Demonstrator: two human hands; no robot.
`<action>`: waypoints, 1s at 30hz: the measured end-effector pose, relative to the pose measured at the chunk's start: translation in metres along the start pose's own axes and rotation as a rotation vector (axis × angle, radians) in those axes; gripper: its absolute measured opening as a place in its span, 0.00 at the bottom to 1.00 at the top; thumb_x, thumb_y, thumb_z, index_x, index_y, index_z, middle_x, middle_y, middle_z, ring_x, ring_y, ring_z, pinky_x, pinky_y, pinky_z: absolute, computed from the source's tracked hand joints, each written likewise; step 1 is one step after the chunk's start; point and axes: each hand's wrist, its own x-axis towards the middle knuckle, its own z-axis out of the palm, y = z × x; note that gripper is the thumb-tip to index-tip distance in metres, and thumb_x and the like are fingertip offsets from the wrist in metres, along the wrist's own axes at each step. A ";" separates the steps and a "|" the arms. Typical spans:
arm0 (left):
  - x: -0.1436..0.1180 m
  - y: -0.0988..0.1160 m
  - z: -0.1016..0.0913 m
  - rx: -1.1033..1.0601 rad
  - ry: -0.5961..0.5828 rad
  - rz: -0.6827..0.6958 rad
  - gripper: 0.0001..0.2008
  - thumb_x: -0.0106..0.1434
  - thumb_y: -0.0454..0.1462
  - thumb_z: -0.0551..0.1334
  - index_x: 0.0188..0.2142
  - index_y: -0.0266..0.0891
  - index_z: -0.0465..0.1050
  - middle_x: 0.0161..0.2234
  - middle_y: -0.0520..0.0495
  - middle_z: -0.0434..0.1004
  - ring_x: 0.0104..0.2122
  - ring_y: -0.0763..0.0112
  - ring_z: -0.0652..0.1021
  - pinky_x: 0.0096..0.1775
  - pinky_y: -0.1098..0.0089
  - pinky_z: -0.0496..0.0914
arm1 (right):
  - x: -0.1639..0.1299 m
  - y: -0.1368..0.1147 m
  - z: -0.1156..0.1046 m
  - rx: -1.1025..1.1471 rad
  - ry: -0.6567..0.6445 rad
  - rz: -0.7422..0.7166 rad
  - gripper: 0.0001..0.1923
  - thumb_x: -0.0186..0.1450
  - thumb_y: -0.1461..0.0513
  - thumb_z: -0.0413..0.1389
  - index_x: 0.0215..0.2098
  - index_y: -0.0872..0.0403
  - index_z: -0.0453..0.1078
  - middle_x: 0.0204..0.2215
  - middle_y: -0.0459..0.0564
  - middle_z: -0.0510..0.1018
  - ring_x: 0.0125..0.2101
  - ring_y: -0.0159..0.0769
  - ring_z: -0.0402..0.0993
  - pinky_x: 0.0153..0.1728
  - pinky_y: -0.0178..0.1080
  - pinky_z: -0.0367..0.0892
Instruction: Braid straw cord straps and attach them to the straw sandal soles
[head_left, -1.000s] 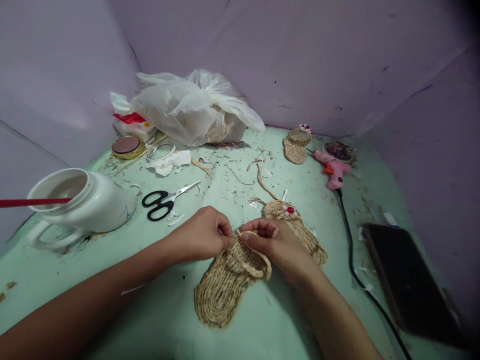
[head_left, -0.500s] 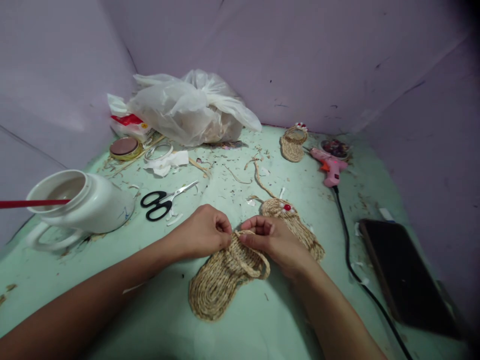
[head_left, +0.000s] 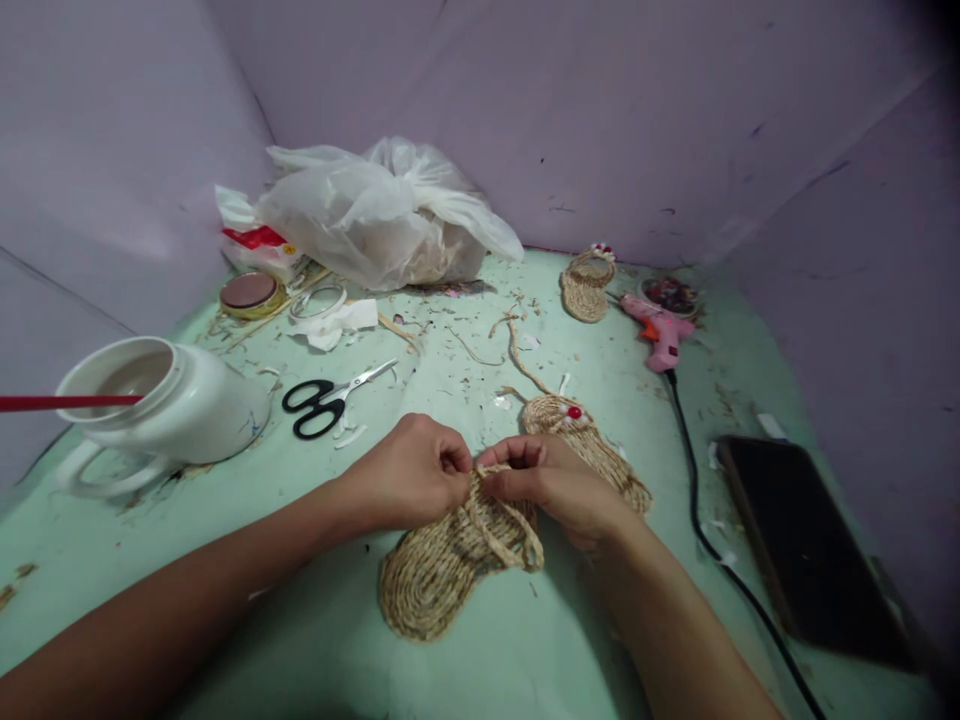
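A coiled straw-rope slipper sole point(head_left: 427, 585) lies on the green table in front of me, its far end under my fingers. Over that far part runs a loop of twisted straw rope point(head_left: 499, 545). My left hand point(head_left: 420, 470) is closed in a pinch at the far left of the loop. Opposite it, my right hand point(head_left: 551, 485) pinches the loop between thumb and fingers; the fingertips of both hands nearly meet. Just beyond my right hand rests a second straw slipper point(head_left: 589, 450) with red and white beads and a loose rope tail.
Black-handled scissors point(head_left: 334, 400) and a white mug point(head_left: 172, 400) holding a red stick are at left. A plastic bag point(head_left: 397, 215) sits behind. At right are a pink glue gun point(head_left: 660, 330) with its cord, a phone point(head_left: 810, 550) and a small beaded slipper point(head_left: 586, 285).
Both hands and the pinched rope loop have shifted slightly right and nearer to me. My left fingers have come closer to my right ones. The sole has barely moved.
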 end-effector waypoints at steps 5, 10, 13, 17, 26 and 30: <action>-0.001 0.001 0.002 0.050 0.036 0.032 0.09 0.46 0.33 0.55 0.21 0.34 0.74 0.15 0.52 0.66 0.17 0.79 0.63 0.19 0.77 0.57 | -0.001 0.001 -0.005 0.027 -0.048 -0.008 0.08 0.41 0.68 0.60 0.23 0.59 0.73 0.16 0.43 0.73 0.18 0.26 0.65 0.21 0.31 0.60; -0.001 0.000 -0.008 0.105 -0.019 0.108 0.09 0.51 0.35 0.56 0.25 0.35 0.75 0.17 0.52 0.68 0.18 0.78 0.65 0.21 0.77 0.57 | 0.000 0.007 -0.011 0.076 -0.063 -0.032 0.13 0.42 0.67 0.63 0.28 0.59 0.74 0.18 0.44 0.75 0.20 0.27 0.68 0.24 0.32 0.61; -0.003 -0.001 -0.026 0.178 0.057 0.120 0.10 0.53 0.38 0.57 0.28 0.36 0.75 0.19 0.52 0.70 0.20 0.77 0.67 0.23 0.76 0.58 | 0.002 0.010 -0.011 0.095 -0.030 -0.044 0.14 0.41 0.68 0.63 0.28 0.59 0.73 0.18 0.43 0.74 0.19 0.27 0.68 0.24 0.32 0.62; -0.007 -0.004 -0.043 0.236 0.169 0.067 0.09 0.53 0.38 0.58 0.26 0.36 0.75 0.20 0.51 0.72 0.21 0.76 0.67 0.25 0.75 0.59 | 0.003 0.008 -0.006 0.065 0.010 -0.051 0.13 0.42 0.69 0.62 0.28 0.59 0.72 0.18 0.44 0.74 0.18 0.27 0.67 0.22 0.32 0.61; -0.003 -0.016 -0.004 0.008 0.061 0.016 0.10 0.51 0.42 0.60 0.24 0.37 0.73 0.16 0.54 0.66 0.18 0.77 0.64 0.20 0.76 0.57 | 0.000 0.006 -0.002 0.047 0.029 -0.059 0.11 0.43 0.69 0.61 0.27 0.58 0.72 0.17 0.43 0.73 0.17 0.26 0.66 0.21 0.31 0.60; 0.002 -0.009 -0.001 -0.016 0.020 -0.002 0.07 0.49 0.38 0.60 0.22 0.36 0.72 0.15 0.54 0.65 0.17 0.78 0.64 0.20 0.76 0.57 | 0.000 0.006 -0.001 0.065 0.015 -0.068 0.11 0.43 0.66 0.62 0.26 0.59 0.72 0.17 0.43 0.73 0.18 0.26 0.66 0.22 0.31 0.60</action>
